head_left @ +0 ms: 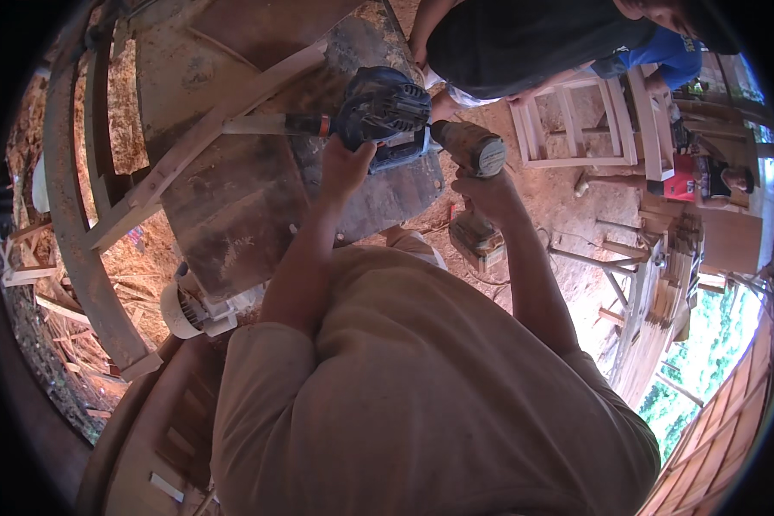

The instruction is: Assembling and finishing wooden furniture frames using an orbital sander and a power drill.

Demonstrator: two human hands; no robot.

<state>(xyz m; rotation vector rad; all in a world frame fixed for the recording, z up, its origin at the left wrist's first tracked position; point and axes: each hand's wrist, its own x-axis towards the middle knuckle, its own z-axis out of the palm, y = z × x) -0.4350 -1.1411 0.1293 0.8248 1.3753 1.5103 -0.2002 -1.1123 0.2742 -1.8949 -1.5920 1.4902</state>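
The dark power tool sits on the brown surface, its housing probably stiff and fairly heavy, best held around the body, clear of the vents. The left hand is closed on its near left side (how firmly, I cannot tell). Just right of it is the drill, its grip wrapped by the right hand and its nose against or very near the tool's casing. The drill likely feels bottom-heavy because of its battery, so the handle is the place to hold it.

Left of the dark power tool, a pale tube juts out toward a long wooden beam, which may limit turning it that way. Beyond it to the right, a co-worker in a dark shirt stands close, crowding that side; farther right is a wooden frame.
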